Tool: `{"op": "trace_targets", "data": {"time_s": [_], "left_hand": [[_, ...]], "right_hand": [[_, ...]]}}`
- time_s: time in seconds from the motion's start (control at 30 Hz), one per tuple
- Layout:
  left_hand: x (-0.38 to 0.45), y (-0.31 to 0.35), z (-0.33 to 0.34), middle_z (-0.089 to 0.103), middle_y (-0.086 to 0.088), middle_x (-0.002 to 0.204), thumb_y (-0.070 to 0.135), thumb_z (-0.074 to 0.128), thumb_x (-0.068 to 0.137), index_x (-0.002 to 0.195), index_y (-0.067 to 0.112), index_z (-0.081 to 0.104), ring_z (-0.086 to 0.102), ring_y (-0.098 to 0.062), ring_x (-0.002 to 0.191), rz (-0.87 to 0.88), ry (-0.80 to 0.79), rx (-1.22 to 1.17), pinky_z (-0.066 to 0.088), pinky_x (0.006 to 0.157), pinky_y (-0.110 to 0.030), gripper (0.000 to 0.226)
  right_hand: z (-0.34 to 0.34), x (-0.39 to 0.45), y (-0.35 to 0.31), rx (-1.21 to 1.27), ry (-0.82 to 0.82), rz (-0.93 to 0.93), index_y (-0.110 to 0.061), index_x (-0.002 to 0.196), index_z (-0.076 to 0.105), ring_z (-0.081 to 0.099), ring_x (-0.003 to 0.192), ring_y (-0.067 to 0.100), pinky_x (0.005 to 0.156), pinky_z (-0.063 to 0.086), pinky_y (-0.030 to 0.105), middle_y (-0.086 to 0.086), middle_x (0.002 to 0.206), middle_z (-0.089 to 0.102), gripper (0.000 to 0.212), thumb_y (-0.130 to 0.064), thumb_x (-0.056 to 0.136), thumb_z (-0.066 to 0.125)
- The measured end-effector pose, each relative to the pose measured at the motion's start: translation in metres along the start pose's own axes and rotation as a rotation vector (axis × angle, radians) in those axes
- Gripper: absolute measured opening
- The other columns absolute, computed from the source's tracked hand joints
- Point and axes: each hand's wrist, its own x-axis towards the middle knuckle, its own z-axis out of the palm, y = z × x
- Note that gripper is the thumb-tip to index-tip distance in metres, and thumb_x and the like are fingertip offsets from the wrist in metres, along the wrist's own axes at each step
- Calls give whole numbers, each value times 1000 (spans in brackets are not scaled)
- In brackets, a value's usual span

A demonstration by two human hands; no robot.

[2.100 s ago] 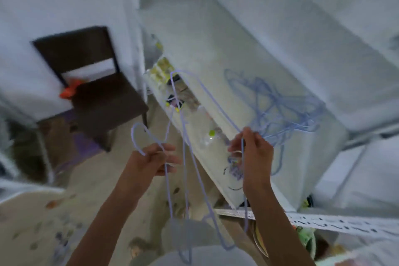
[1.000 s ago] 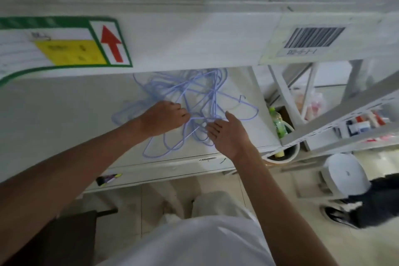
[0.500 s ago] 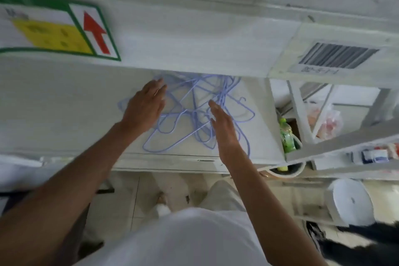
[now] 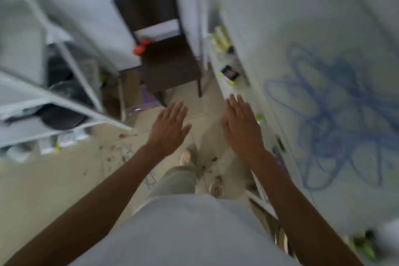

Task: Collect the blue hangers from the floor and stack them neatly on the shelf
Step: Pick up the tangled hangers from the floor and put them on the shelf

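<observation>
A tangled pile of thin blue hangers [image 4: 336, 119] lies on the white shelf [image 4: 269, 17] at the right of the blurred view. My left hand [image 4: 167, 127] hangs over the floor at the centre, palm down, fingers spread, empty. My right hand [image 4: 241, 127] is beside it, just left of the shelf's front edge, also flat and empty. Neither hand touches the hangers. Faint blue lines [image 4: 151, 177] on the floor by my leg may be more hangers; blur keeps me from telling.
A dark wooden chair [image 4: 164, 49] with an orange object [image 4: 141, 47] on its seat stands ahead against the wall. A white metal rack [image 4: 54, 101] holding dark pans fills the left. Small bottles and packets [image 4: 228, 73] sit on a lower shelf. The tiled floor [image 4: 54, 179] is stained.
Both hands have come off the hanger pile and pulled back over the floor. My head has turned left, so the pile now sits at the right and the chair is ahead.
</observation>
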Motion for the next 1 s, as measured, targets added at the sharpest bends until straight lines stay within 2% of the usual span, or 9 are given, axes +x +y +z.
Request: {"op": "trace_targets", "data": {"time_s": [0.1,0.2,0.3,0.4,0.47,0.63,0.77,0.9,1.0], "left_hand": [[-96,-36,35,29,-10,170,50,31,105,157,13,40,27,-32,156,-235,-38,-39,30,123,-49,64],[-192,-60,69,20,-8,173,47,33,108,159,15,34,19,-30,158,-446,-172,-80,24,124,-48,60],[-272,-77,99,19,-8,173,45,33,109,160,15,32,16,-30,159,-634,-213,-172,23,126,-46,59],[-336,-92,129,16,-7,174,46,32,109,161,18,29,15,-28,159,-759,-291,-260,23,126,-45,59],[-365,-108,143,18,-7,173,46,33,109,160,18,30,21,-29,158,-817,-303,-362,29,123,-45,58],[-399,-154,182,36,-7,166,38,42,107,155,19,40,40,-30,146,-951,-239,-616,43,112,-45,52],[-390,-187,243,65,-3,136,29,47,102,139,22,55,59,-27,124,-1144,-171,-867,53,95,-42,38],[-353,-223,342,77,-1,104,14,54,95,104,26,71,71,-26,97,-1422,-11,-1353,57,89,-38,22],[-314,-247,444,77,-1,92,5,56,96,102,16,72,73,-27,99,-1587,152,-1571,55,92,-35,21]], "right_hand": [[30,2,-64,-41,-144,-234,-3,158,35,23,158,31,129,19,45,14,167,31,61,-36,108,28],[60,-14,-131,-92,-324,-399,-7,162,25,12,160,26,131,12,43,10,172,20,61,-37,109,30],[88,-34,-193,-116,-422,-538,-10,163,24,10,161,24,132,9,41,7,173,17,62,-39,109,30],[123,-58,-241,-197,-527,-665,-11,164,23,9,161,24,131,11,42,8,173,17,62,-40,109,30],[147,-69,-269,-255,-595,-709,-11,163,23,9,161,25,131,12,43,8,173,17,61,-39,109,30],[207,-61,-334,-383,-702,-800,-15,162,29,18,159,23,129,17,41,7,170,28,55,-34,110,29],[275,-28,-380,-441,-742,-809,-15,146,51,46,139,24,115,38,39,5,145,56,45,-30,106,37],[391,19,-411,-585,-964,-810,-8,120,58,62,115,36,86,51,44,17,120,67,28,-23,105,39],[512,56,-418,-770,-1146,-887,-10,121,59,64,116,36,88,51,41,19,125,67,30,-25,106,39]]}}
